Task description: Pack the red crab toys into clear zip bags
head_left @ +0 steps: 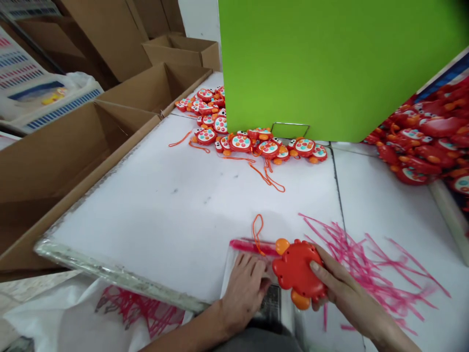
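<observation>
My right hand (333, 278) grips a red turtle-shaped plastic toy (298, 269), its plain back with small screw holes facing me. Two orange feet stick out, and an orange cord loop (258, 230) runs from the toy over the table. Just left of it, my left hand (246, 286) has its fingers bent and drawn together on a clear plastic bag (227, 274) with a bright pink band (238, 244) along its top. The left fingertips and thumb are partly hidden. A dark, printed-looking patch (271, 303) shows between my hands.
Similar toys (240, 142) lie in a row before a green panel (311, 63); more toys (432, 142) fill a bin at right. Pink plastic strips (366, 269) are scattered beside my right hand. Open cardboard boxes (124, 122) border the table's left edge; a white sack (73, 313) holds pink strips below.
</observation>
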A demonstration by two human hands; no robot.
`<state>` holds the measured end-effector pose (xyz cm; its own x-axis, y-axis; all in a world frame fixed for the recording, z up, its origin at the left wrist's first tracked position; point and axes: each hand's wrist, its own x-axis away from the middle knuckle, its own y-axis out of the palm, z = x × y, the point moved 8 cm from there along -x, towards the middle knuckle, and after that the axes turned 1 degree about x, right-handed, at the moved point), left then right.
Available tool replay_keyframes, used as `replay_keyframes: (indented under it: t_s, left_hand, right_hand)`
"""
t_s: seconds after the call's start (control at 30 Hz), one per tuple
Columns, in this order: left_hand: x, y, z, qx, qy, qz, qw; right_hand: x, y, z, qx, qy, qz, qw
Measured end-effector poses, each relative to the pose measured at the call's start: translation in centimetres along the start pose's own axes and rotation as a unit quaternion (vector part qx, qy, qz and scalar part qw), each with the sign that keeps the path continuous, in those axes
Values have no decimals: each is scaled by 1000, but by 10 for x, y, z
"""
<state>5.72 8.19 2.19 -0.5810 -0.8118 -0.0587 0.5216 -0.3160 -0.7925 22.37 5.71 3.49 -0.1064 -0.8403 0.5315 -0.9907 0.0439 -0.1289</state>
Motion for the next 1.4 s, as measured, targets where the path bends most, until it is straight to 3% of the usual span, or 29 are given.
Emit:
replay_keyframes:
  t_s: [0.07,0.17,0.23,0.33,0.4,0.5,0.6,0.73,0.8,0.87,0.93,1.0,1.07,1.17,1.33,1.4]
  left_hand:
    - [2,-4,-5,41,-17,12,999]
    - [3,-2,-4,55,20,12,998]
    - [2,2,-2,57,42,10,997]
    - [2,3,5,27,73,42,996]
    - [2,1,14,-11,102,71,992]
    - [5,-5,25,-48,125,113,984]
    - [6,-16,30,-52,115,149,981]
    - [6,-40,27,-18,107,133,985]
    - [7,-62,15,33,70,146,986]
    - [6,-77,-9,106,-26,148,983]
    - [4,-74,-33,199,-140,106,964]
    - [1,-59,-46,294,-208,42,932]
    - [-3,-44,-49,359,-225,11,906]
    - [-6,-34,-49,385,-235,18,892]
    - [-3,-24,-37,451,-231,10,862]
    - [0,-20,-34,491,-241,2,837]
  right_hand:
    - [9,5,6,-4,39,-55,998]
    - [23,19,6,-15,48,-184,982]
    - [29,27,2,-71,56,-234,968]
    - [23,31,-8,-189,39,-174,966]
    - [15,35,-14,-183,4,-107,977]
    - [8,46,-21,-1,-74,-55,996]
    - [8,53,-25,186,-162,-36,968]
    - [8,42,-20,288,-195,3,937]
    - [7,36,-18,309,-190,15,932]
    - [8,34,-18,317,-187,15,930]
    - [9,35,-20,319,-196,11,927]
    - [10,38,-24,325,-218,13,920]
    - [11,40,-28,339,-237,12,910]
    - [10,42,-33,377,-238,-16,895]
    - [11,64,-35,433,-255,-154,851]
    - [9,68,-36,478,-266,-136,826]
